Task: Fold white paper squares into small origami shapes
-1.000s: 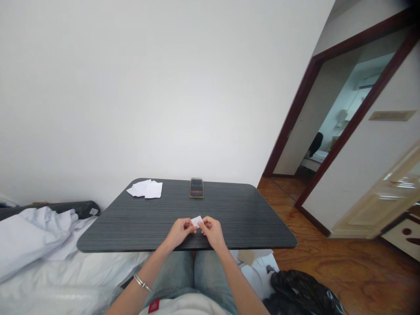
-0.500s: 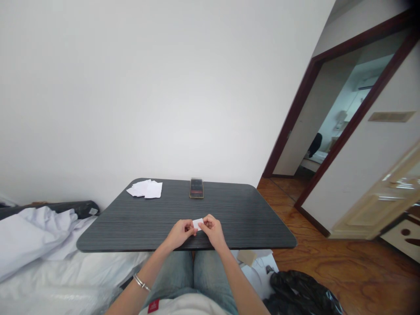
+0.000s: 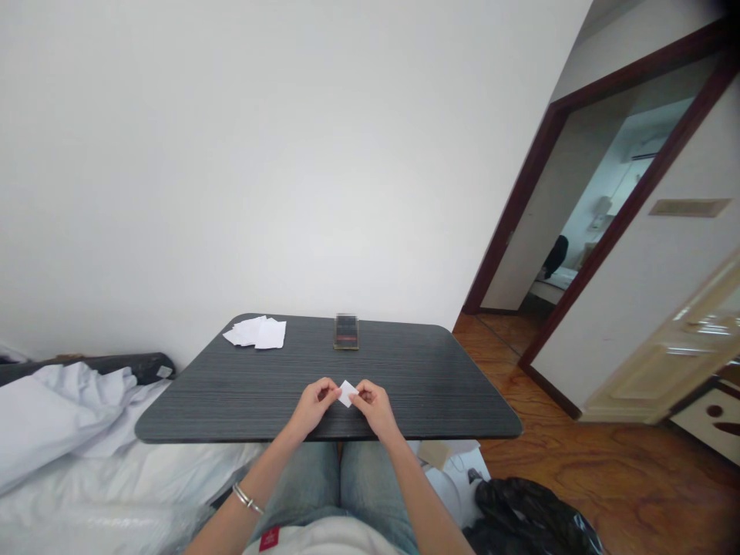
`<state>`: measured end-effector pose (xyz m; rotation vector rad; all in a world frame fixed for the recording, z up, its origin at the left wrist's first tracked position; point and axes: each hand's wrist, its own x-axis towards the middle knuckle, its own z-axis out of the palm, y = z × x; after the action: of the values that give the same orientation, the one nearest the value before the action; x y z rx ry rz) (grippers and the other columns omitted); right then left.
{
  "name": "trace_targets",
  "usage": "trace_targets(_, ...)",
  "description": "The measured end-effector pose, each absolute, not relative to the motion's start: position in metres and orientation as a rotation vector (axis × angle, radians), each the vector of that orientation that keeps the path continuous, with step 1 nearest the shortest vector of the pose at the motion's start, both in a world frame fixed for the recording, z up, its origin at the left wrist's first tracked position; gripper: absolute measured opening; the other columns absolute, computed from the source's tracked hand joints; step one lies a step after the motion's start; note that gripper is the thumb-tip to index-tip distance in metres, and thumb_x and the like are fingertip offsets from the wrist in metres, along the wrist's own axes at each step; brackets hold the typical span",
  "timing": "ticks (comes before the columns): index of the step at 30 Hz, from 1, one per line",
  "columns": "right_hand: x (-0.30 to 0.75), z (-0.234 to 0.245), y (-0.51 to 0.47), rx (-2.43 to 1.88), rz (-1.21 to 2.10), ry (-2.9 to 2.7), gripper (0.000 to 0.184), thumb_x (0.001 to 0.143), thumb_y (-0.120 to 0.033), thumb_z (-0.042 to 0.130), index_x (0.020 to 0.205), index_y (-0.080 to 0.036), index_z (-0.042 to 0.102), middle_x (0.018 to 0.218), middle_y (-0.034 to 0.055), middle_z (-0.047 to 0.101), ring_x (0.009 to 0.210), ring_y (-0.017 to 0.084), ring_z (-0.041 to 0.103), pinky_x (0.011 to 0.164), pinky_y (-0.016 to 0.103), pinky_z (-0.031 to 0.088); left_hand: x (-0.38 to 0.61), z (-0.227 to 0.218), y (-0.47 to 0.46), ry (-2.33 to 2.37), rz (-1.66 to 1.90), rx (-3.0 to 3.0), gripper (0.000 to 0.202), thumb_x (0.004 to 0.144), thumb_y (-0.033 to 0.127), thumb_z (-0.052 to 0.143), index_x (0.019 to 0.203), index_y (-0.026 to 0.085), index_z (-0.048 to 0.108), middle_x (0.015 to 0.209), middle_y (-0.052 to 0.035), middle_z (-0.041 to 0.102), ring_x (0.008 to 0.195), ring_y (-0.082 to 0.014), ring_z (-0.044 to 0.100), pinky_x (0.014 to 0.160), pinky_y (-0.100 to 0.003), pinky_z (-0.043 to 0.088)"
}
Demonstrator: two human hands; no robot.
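Paper square [image 3: 347,393], small, white, lower centre of frame, just above dark grey wood-grain bench [image 3: 231,393]. Turned diamond-wise, diagonal running left-right. Left hand [image 3: 313,406] pinches left corner, right hand [image 3: 375,406] pinches right corner; both equally near.

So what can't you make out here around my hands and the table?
Head view: small white slip, side edges covered by the left hand and right hand; any print too small.
Head view: dark object at the far side of the table, too small to identify.
Head view: black bag, cut off by the bottom edge.
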<state>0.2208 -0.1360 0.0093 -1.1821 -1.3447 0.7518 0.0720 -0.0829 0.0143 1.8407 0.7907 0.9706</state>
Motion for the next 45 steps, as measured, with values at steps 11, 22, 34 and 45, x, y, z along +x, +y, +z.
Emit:
trace_targets(11,0.22,0.011,-0.137,-1.216,0.778,-1.406,0.026,0.07,-0.036,0.054,0.055,-0.016,0.049,0.045,-0.0068,0.037,0.041,0.007,0.032,0.042,0.018,0.024,0.072,0.023,-0.087,0.758,0.92,1.824,0.03,0.071,0.039,0.052,0.06,0.012,0.055,0.053,0.0021,0.048,0.051,-0.0095,0.04,0.05,-0.019,0.03)
trace_targets(22,0.22,0.011,-0.139,-1.247,0.708,-1.365,0.027,0.073,-0.037,0.05,0.056,-0.016,0.051,0.045,-0.0052,0.042,0.042,0.008,0.038,0.042,0.019,0.029,0.073,0.02,-0.085,0.761,0.871,1.837,0.034,0.075,0.039,0.046,0.059,0.012,0.059,0.052,0.0,0.054,0.051,-0.0111,0.045,0.052,-0.02,0.032)
trace_targets(34,0.222,0.008,-0.137,-1.246,0.709,-1.315,0.028,0.073,-0.038,0.049,0.055,-0.016,0.05,0.043,-0.0057,0.04,0.039,0.008,0.037,0.04,0.018,0.029,0.071,0.024,-0.087,0.766,0.881,1.736,0.031,0.073,0.04,0.048,0.063,0.012,0.06,0.054,-0.0001,0.054,0.053,-0.0112,0.046,0.049,-0.019,0.034)
trace_targets(45,0.222,0.007,-0.136,-1.215,0.725,-1.229,0.029,0.073,-0.039,0.049,0.056,-0.016,0.048,0.042,-0.0061,0.04,0.038,0.007,0.035,0.038,0.018,0.027,0.074,0.021,-0.089,0.726,0.783,1.799,0.026,0.068,0.035,0.056,0.059,0.011,0.056,0.052,0.0015,0.052,0.049,-0.0089,0.042,0.049,-0.02,0.031)
